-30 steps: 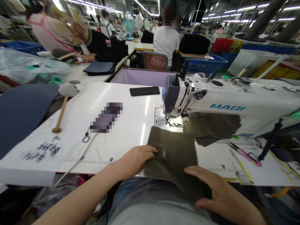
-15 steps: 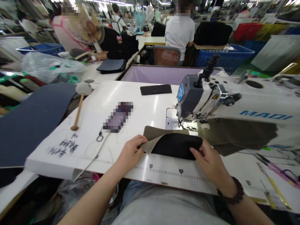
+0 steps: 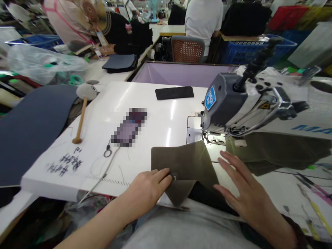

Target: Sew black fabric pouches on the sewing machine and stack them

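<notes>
An olive fabric piece (image 3: 184, 159) lies on the white sewing table, in front of the sewing machine's needle area. Its near edge is turned up, and black material (image 3: 207, 197) shows beneath the fold. My left hand (image 3: 153, 188) is at the fabric's left side, fingers together over its surface and closed on it; the thumb is hidden. Just right of the fabric, my right hand (image 3: 246, 190) is open with fingers spread, its thumb tip close to the fabric's right edge. The sewing machine (image 3: 228, 100) stands beyond my right hand, its needle area lit.
More olive fabric (image 3: 275, 148) lies under the machine arm. A flat black piece (image 3: 174, 92) rests toward the back. Left are a phone-like pixelated object (image 3: 128, 129), a corded ring (image 3: 107, 152) and a wooden-handled mallet (image 3: 82, 119). Scissors (image 3: 313, 186) lie right. Co-workers sit beyond.
The olive fabric has been laid flatter, its olive face now up and most of the black covered. My right hand has let go and spread its fingers. The view has tilted down.
</notes>
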`<state>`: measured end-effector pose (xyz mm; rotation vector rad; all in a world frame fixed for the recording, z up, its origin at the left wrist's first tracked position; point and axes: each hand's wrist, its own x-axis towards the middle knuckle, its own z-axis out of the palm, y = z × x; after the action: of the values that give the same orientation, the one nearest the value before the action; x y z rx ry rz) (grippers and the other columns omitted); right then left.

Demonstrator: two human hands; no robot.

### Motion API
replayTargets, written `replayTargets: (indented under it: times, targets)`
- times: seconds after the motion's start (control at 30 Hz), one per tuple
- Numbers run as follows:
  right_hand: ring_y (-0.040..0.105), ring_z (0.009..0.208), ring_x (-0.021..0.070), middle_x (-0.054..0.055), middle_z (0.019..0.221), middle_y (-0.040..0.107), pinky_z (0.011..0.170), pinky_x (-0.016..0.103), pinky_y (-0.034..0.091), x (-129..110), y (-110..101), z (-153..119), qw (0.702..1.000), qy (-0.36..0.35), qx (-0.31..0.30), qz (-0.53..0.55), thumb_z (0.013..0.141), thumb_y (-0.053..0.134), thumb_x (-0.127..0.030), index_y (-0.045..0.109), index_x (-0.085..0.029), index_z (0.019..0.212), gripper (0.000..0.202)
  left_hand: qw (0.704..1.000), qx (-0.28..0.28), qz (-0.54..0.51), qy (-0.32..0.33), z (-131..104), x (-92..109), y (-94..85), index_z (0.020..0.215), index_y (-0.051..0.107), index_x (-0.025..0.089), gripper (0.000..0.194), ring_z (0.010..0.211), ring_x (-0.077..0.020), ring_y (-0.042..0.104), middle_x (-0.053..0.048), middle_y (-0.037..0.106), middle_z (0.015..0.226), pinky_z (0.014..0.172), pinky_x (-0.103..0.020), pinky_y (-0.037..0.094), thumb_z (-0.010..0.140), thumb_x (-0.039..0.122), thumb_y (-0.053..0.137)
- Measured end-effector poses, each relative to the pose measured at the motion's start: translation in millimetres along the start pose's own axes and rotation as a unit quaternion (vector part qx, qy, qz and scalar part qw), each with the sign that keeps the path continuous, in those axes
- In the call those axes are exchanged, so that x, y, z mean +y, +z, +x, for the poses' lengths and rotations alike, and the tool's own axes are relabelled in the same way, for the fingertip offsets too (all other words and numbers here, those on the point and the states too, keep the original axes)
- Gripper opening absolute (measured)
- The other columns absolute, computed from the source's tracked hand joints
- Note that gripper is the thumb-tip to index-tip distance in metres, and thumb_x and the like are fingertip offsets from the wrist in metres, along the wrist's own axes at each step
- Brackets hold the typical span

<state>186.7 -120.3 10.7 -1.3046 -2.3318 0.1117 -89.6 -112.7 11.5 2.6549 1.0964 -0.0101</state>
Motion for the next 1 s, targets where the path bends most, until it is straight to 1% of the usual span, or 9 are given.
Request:
replayTargets:
  times: [0.1, 0.17, 0.3, 0.47, 0.57, 0.63, 0.77, 0.9, 1.0]
  targets:
    - [0.041, 0.117, 0.0224, 0.011, 0.123, 0.049, 0.102, 0.048, 0.026, -19.2, 1.2, 10.1, 0.987, -0.123, -0.104, 0.021, 0.081, 0.051, -0.025, 0.025, -0.016, 0.134, 0.060, 0.995, -0.059, 0.039, -0.064, 8.0, 17.5, -5.3, 0.101, 0.050, 0.014, 0.028, 0.078, -0.0218, 0.061, -0.012, 0.058, 0.103, 0.062, -0.033, 0.051, 0.077, 0.003, 0.040]
    - [0.051, 0.104, 0.0203, 0.010, 0.109, 0.057, 0.099, 0.048, 0.032, -29.9, 6.0, 14.9, 0.983, -0.107, -0.137, 0.055, 0.081, 0.049, -0.023, 0.026, -0.012, 0.133, 0.058, 0.991, -0.089, 0.030, -0.097, 15.2, 27.4, -10.3, 0.092, 0.051, 0.015, 0.022, 0.070, -0.0216, 0.061, -0.009, 0.060, 0.089, 0.055, -0.032, 0.050, 0.076, 0.004, 0.041]
    - [0.056, 0.080, 0.0178, 0.006, 0.084, 0.059, 0.083, 0.042, 0.045, -38.5, 11.9, 16.7, 0.989, -0.062, -0.113, 0.068, 0.079, 0.043, -0.010, 0.053, -0.015, 0.108, 0.031, 0.993, -0.085, -0.002, -0.086, 22.4, 37.4, -12.9, 0.082, 0.050, 0.018, 0.014, 0.062, -0.0208, 0.060, -0.003, 0.058, 0.074, 0.051, -0.030, 0.047, 0.075, 0.007, 0.044]
    - [0.048, 0.103, 0.0245, 0.013, 0.109, 0.054, 0.090, 0.051, 0.037, -38.6, 13.4, 10.1, 0.992, -0.088, -0.084, 0.024, 0.070, 0.040, -0.003, 0.048, -0.014, 0.116, 0.048, 0.995, -0.054, 0.021, -0.085, 25.7, 42.5, -5.0, 0.084, 0.052, 0.016, 0.013, 0.061, -0.0212, 0.059, -0.004, 0.058, 0.070, 0.050, -0.029, 0.045, 0.078, 0.010, 0.042]
    - [0.055, 0.084, 0.0183, 0.006, 0.086, 0.060, 0.090, 0.046, 0.038, -40.5, 15.1, 7.6, 0.989, -0.074, -0.114, 0.054, 0.071, 0.036, -0.001, 0.054, -0.015, 0.106, 0.042, 0.996, -0.039, 0.015, -0.077, 27.9, 44.7, -4.8, 0.084, 0.053, 0.015, 0.011, 0.061, -0.0208, 0.058, -0.004, 0.058, 0.068, 0.052, -0.030, 0.045, 0.081, 0.014, 0.042]
    - [0.054, 0.075, 0.0163, 0.003, 0.076, 0.059, 0.087, 0.044, 0.040, -41.2, 12.4, 7.1, 0.991, -0.071, -0.095, 0.067, 0.075, 0.036, -0.003, 0.058, -0.016, 0.096, 0.033, 0.999, -0.022, -0.008, -0.034, 25.5, 42.5, -6.9, 0.083, 0.055, 0.015, 0.014, 0.068, -0.0212, 0.056, -0.005, 0.058, 0.073, 0.059, -0.033, 0.046, 0.083, 0.027, 0.048]
    - [0.054, 0.074, 0.0149, 0.003, 0.075, 0.059, 0.091, 0.046, 0.036, -34.7, -1.9, 0.9, 0.993, -0.106, -0.017, 0.049, 0.081, 0.034, -0.005, 0.058, -0.017, 0.093, 0.029, 0.998, 0.004, -0.057, 0.030, 8.2, 28.6, -9.5, 0.098, 0.058, 0.014, 0.045, 0.088, -0.0233, 0.051, -0.008, 0.055, 0.092, 0.077, -0.037, 0.045, 0.073, 0.051, 0.058]
    - [0.058, 0.088, 0.0157, 0.005, 0.089, 0.064, 0.092, 0.041, 0.038, -18.3, -8.3, -19.0, 0.990, -0.124, 0.031, 0.053, 0.080, 0.038, -0.007, 0.055, -0.018, 0.098, 0.027, 0.998, 0.008, -0.065, 0.025, -12.6, 16.5, -5.7, 0.116, 0.049, 0.013, 0.057, 0.112, -0.0272, 0.040, -0.012, 0.044, 0.122, 0.097, -0.042, 0.034, 0.068, 0.039, 0.068]
    - [0.060, 0.089, 0.0153, 0.003, 0.091, 0.065, 0.083, 0.032, 0.047, -8.2, -5.8, -34.0, 0.994, -0.047, 0.023, 0.100, 0.079, 0.041, -0.012, 0.055, -0.021, 0.095, 0.023, 0.996, -0.015, -0.082, 0.034, -21.2, 14.3, -4.6, 0.121, 0.043, 0.013, 0.058, 0.117, -0.0251, 0.037, -0.012, 0.041, 0.128, 0.101, -0.041, 0.030, 0.068, 0.024, 0.066]
